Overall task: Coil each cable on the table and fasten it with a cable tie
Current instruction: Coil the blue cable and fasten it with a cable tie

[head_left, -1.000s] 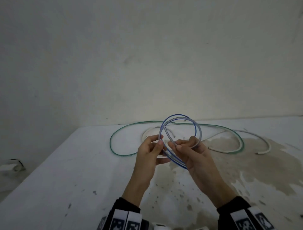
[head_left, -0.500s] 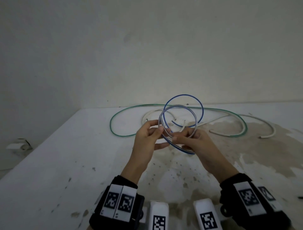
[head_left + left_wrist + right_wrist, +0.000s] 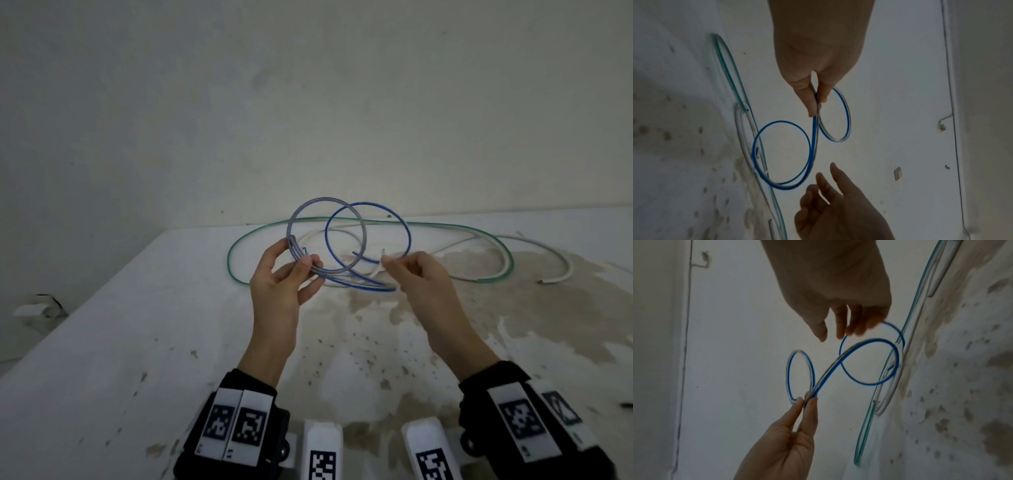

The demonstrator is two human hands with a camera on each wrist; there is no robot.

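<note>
A blue cable hangs above the table as two loops side by side, like a figure eight. My left hand pinches the left loop between thumb and index finger; the left wrist view shows that pinch on the strand. My right hand hovers beside the right loop with relaxed fingers and grips nothing. In the right wrist view its fingertips sit just in front of the thin blue loop. A green cable and a white cable lie uncoiled on the table behind.
The white table is stained brown at the right and centre. Its far edge meets a plain wall, and its left edge slants toward me. A small white object lies on the floor at the left.
My hands have moved apart. The right hand has let go of the blue coil, which has sprung from one stacked ring into two separate loops.
</note>
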